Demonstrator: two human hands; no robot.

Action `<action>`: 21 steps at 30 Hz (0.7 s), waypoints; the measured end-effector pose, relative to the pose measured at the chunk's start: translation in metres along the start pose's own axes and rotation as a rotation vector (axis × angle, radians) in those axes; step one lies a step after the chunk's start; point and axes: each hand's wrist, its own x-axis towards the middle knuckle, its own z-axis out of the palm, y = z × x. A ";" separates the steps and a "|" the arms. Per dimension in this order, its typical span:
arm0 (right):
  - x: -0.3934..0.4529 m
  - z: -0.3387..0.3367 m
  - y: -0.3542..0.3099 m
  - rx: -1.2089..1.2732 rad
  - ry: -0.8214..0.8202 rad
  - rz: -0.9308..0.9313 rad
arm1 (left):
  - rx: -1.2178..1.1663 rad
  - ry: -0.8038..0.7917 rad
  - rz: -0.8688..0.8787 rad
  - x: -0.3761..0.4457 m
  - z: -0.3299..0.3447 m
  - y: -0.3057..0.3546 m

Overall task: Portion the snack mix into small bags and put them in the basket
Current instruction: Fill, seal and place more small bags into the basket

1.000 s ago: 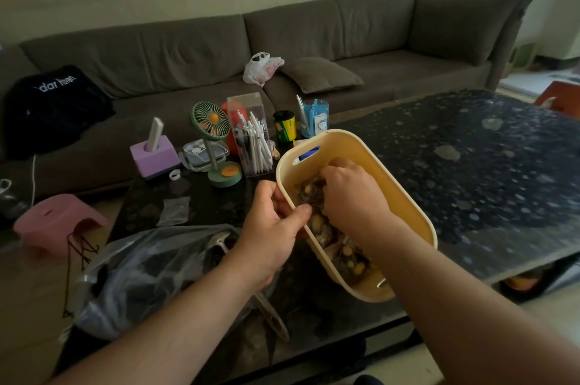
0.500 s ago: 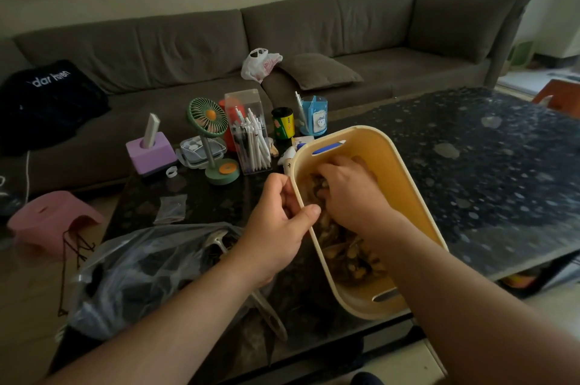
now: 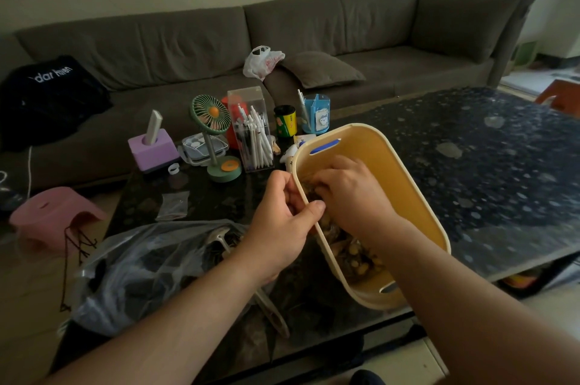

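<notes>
A cream yellow basket [image 3: 405, 177] lies tilted on the dark speckled table [image 3: 489, 165], its opening facing me. Several small bags of brown and yellow snack mix [image 3: 354, 254] lie inside it. My left hand [image 3: 279, 221] grips the basket's left rim, thumb over the edge. My right hand [image 3: 348, 193] reaches inside the basket with curled fingers among the bags; what it holds is hidden. A big clear plastic bag with dark contents [image 3: 147, 268] lies on the table at the left, a metal scoop [image 3: 270, 309] beside it.
An empty small clear bag [image 3: 174, 205] lies behind the big one. A green desk fan [image 3: 213, 121], a clear pen box [image 3: 251, 130], a purple block [image 3: 153, 149], a can and a blue holder crowd the table's back left. A grey sofa runs behind.
The basket has swung further right and tipped more upright. My right hand has pushed deeper toward its far end, and my left hand has followed the rim.
</notes>
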 end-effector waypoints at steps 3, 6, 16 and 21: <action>-0.002 0.004 -0.001 0.019 -0.078 -0.010 | -0.004 0.002 -0.001 0.000 -0.001 -0.001; 0.002 -0.001 0.002 0.063 -0.005 -0.035 | -0.015 -0.002 -0.005 -0.001 -0.004 0.000; 0.007 0.002 -0.004 0.074 -0.134 -0.025 | -0.011 -0.052 0.005 0.002 -0.001 -0.002; 0.015 -0.013 -0.006 0.356 -0.136 0.311 | -0.106 0.030 -0.064 0.008 -0.003 -0.006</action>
